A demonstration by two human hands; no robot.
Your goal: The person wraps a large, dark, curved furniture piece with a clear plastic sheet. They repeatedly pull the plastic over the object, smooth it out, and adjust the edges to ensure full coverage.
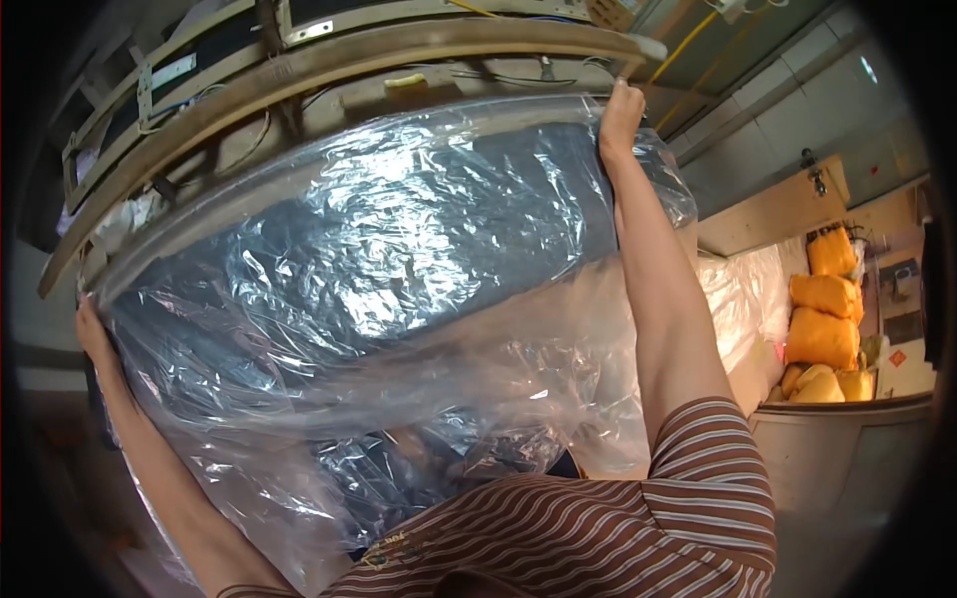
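A wide clear plastic sheet (588, 359) stretches between my raised arms and hangs down in front of my body. Dark blue-grey material (478, 169) shows through it, with bright glare on the film. My right hand (623, 115) is closed at the sheet's upper right corner, just beneath the end of a long bar (399, 45). At the far left, my left hand (92, 327) grips the sheet's other upper corner below the bar's left end; its fingers are partly hidden.
Behind the bar stands a metal frame (164, 75) with loose cables. A small yellow piece (406, 82) lies beyond the sheet. To the right are stacked orange bundles (823, 337), more clear plastic (743, 299) and a wooden board (778, 211).
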